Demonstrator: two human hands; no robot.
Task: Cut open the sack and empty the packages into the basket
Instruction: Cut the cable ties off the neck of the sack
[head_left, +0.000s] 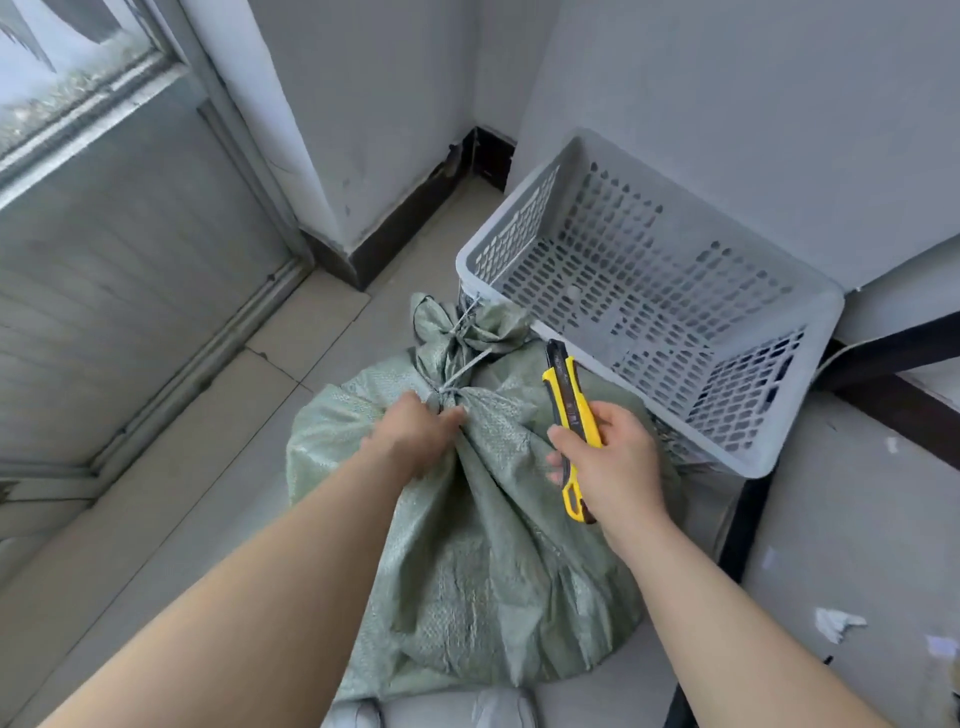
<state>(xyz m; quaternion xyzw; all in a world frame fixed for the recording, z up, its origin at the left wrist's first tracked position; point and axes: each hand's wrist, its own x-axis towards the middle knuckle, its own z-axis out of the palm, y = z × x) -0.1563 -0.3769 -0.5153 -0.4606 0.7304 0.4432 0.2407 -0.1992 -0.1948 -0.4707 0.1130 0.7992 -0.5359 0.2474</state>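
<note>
A full green woven sack (467, 561) stands on the floor in front of me, its neck tied shut with a pale cord (462, 371). My left hand (415, 436) grips the gathered neck just below the tie. My right hand (608, 462) holds a yellow and black utility knife (569, 410) upright to the right of the neck, apart from the cloth; no blade shows past its black tip. An empty grey perforated plastic basket (779, 421) sits tilted just beyond and right of the sack, touching it.
A white wall corner with dark skirting (395, 228) stands behind the sack, and a metal door (119, 249) is on the left. Scraps of paper (836, 623) lie on the floor at the right. Pale tiled floor (218, 441) stretches left of the sack.
</note>
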